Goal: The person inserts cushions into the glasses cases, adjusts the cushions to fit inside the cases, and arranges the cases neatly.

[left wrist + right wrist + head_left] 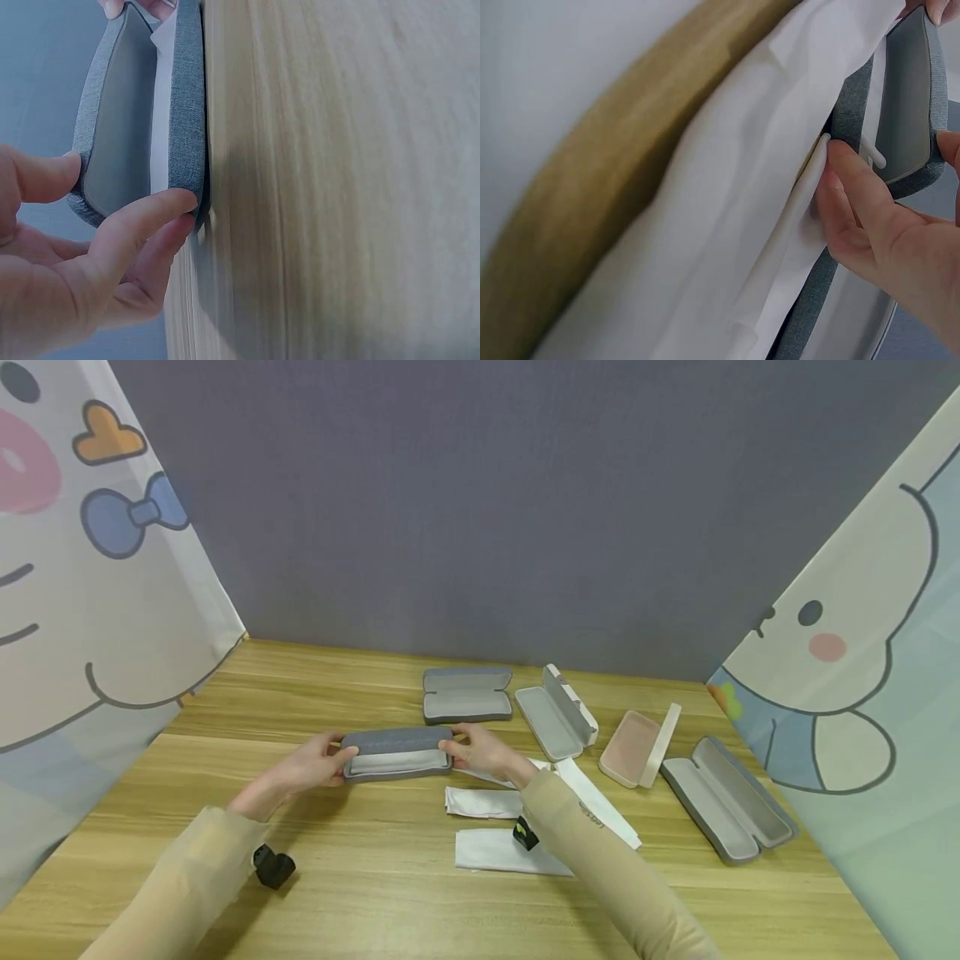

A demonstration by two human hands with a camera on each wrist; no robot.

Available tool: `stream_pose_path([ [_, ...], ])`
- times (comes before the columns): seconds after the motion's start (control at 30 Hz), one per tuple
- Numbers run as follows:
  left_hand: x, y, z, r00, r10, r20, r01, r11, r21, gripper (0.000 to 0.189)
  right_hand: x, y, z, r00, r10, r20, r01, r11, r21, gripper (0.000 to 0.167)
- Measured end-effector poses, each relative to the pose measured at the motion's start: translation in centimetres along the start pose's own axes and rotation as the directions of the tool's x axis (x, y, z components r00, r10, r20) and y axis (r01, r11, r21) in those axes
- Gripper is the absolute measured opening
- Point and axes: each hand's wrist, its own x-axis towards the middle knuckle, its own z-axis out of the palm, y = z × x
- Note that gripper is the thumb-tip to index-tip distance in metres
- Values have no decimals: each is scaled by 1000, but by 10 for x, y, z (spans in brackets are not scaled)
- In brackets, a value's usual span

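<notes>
Four other cases (467, 703) stand open behind and to the right, while I have the left hand (311, 764) and right hand (483, 752) gripping opposite ends of a half-open case (393, 742), a cloth (397, 763) inside, left of centre at the table (375, 877). Near its right end lie loose cloths (483, 803), and the right sleeve (600, 860) blocks part of them from me.

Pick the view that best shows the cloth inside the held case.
Head: from above, the white cloth is visible along most of the open gray case. Left wrist shows just a narrow, steeply angled strip; right wrist, another narrow strip, partly hidden by the case.
</notes>
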Motion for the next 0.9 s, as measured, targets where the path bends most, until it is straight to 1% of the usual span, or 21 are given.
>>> stream_pose_path([
  [0.2,0,1,0,1000,-12,-5,12,1000,-7,63,-1,-1,2,1000,-12,-12,12,1000,9,61],
  [0.47,-2,3,2,1000,-9,-5,9,1000,-21,61,-3,-2,3,1000,-12,-9,12,1000,-1,62],
  [0.9,-2,3,5,998,-29,-46,29,1000,-5,60,-3,-1,4,1000,-23,-20,22,1000,-17,60],
])
